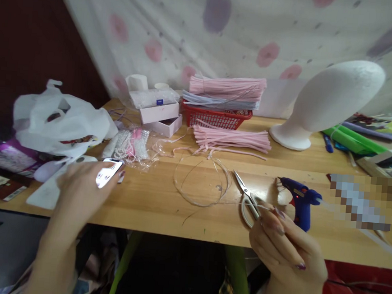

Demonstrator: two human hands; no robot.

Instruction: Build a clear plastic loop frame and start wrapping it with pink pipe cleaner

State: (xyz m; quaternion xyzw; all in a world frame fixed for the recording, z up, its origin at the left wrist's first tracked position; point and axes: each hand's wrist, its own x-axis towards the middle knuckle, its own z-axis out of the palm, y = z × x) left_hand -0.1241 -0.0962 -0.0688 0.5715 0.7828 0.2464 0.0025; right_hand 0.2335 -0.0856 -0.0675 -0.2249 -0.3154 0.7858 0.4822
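We pinch thin wire (212, 201) in right hand (286, 253), fingers clamped on strand; wire loop lies left of it, bare. Scissors (248, 198) and glue gun (300, 200) just beyond fingertips. Left hand (80, 192) grips phone (109, 172). Pink stems (232, 138) farther off, unused; wrapping not begun.

Open wood in the near middle of the table (150, 207), between the phone (109, 172) on the left and the scissors (248, 198) on the right. The thin hoop (202, 181) lies flat mid-table. The glue gun (300, 203) blocks the right, the white bag (60, 120) crowds the left, and the red basket (218, 117) and foam head (328, 101) wall off the far side.
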